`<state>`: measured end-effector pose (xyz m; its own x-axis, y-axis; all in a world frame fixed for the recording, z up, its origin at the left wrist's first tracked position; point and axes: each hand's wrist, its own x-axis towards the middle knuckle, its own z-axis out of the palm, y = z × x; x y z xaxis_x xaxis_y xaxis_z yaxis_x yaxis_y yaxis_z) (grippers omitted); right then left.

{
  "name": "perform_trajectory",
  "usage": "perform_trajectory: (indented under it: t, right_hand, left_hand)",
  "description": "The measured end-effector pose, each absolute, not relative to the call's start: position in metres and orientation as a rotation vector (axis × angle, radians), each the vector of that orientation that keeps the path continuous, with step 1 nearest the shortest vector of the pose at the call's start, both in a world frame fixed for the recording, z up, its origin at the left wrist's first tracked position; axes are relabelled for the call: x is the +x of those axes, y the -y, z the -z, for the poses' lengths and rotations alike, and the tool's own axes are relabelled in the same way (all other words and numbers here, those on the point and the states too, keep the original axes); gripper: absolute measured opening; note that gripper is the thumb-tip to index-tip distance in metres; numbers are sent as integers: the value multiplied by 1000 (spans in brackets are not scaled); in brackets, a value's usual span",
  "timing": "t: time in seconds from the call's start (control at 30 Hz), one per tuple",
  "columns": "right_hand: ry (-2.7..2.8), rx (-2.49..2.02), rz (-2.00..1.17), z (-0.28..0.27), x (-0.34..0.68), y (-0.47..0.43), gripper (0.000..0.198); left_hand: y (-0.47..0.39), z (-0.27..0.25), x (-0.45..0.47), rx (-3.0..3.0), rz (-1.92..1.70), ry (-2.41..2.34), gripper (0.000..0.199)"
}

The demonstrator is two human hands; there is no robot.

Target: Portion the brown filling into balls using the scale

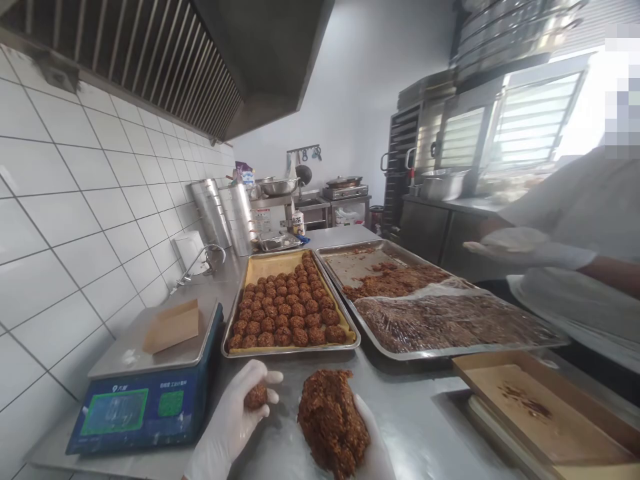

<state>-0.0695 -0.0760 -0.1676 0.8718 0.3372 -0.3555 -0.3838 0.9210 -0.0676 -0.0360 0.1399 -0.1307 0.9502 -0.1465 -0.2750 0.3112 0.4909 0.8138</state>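
Steel kitchen counter (425, 413), scale (145, 373) at nine o'clock for weighing. Left hand (235, 420) closed around small ball (256, 397); right hand (373, 447) cupped under mix lump (331, 420), kept close for pinching. Tray (290, 347) of balls at twelve.

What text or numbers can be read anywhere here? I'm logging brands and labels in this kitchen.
Nothing reads clearly.
Scale front panel: a small logo and a row of characters above the green display, too blurred to quote; no digits legible on the display.
Can at the far end of the counter: a printed label, too small to read.
Red-and-white label beside the steel pots: too small to read.
Bag on the back shelf: printing unreadable.
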Motion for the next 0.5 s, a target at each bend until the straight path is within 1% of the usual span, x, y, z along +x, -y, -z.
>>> perform_trajectory:
  t: [0.1,0.2,0.27,0.33,0.43,0.5]
  right_hand:
    - [-318,-175,-350,172,-69,76,44]
    - [-304,-240,-337,169,-68,74,46]
    - [-295,-302,-345,164,-69,74,52]
    - [-295,-343,-345,158,-70,74,53]
    - [-301,-383,-348,152,-73,74,48]
    - [-314,-410,-344,150,-74,74,45]
  left_hand:
    - [-138,128,-37,1194,252,-119,40]
    - [-135,125,-29,1270,265,-94,33]
    - [-132,122,-13,1314,313,-107,36]
    - [-128,113,14,1353,346,-137,40]
    - [-131,82,74,1308,237,-173,35]
    - [-139,52,111,1192,71,-176,25]
